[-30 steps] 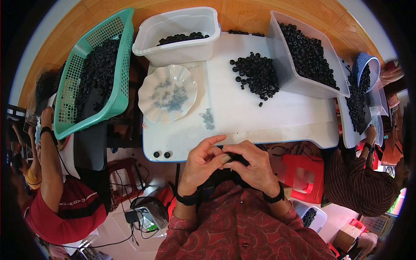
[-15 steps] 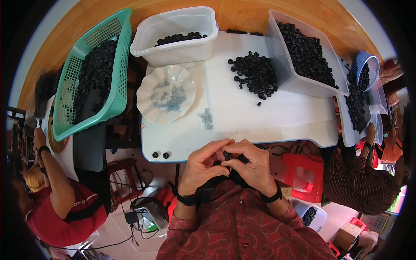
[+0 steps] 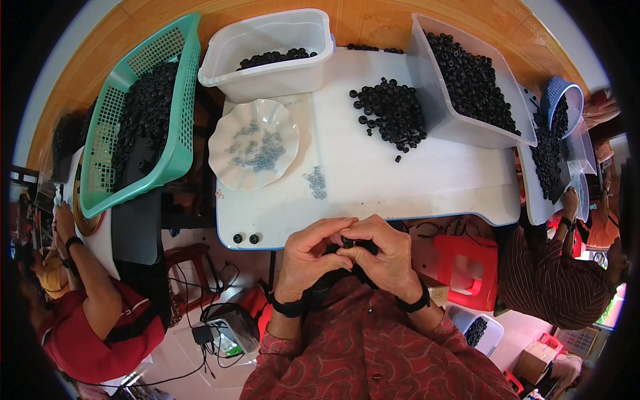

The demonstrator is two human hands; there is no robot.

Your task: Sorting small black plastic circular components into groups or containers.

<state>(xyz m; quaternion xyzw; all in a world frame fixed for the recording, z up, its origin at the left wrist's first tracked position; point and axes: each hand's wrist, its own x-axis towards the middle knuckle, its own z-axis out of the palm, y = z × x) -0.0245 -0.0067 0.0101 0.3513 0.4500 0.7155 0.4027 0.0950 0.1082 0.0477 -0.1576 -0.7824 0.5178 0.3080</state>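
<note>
Just beyond my chest, at the table's near edge, both hands meet. My right hand [image 3: 383, 257] pinches a small black ring-like part [image 3: 347, 242] between thumb and forefinger. My left hand [image 3: 312, 258] is curled with its fingertips close against the same spot; whatever it grips is hidden behind the fingers. Two black parts [image 3: 246, 239] of a similar kind stand at the table's near left corner. A white wavy-rimmed plate [image 3: 223, 167] holds many tiny clear pieces, and more clear pieces [image 3: 316, 183] lie beside it. A heap of black parts [image 3: 393, 113] sits on the table farther off.
A white tub [image 3: 267, 87] and a translucent bin [image 3: 460, 130], both with black parts, stand at the back. On the left is a green basket [image 3: 183, 143] of black parts. One person [image 3: 100, 320] works at left, another [image 3: 547, 280] at right. A red stool [image 3: 467, 270] stands below the table.
My hands stay together around the small black part, with only a slight shift of the fingers. The view has moved a little; things on the table lie as before.
</note>
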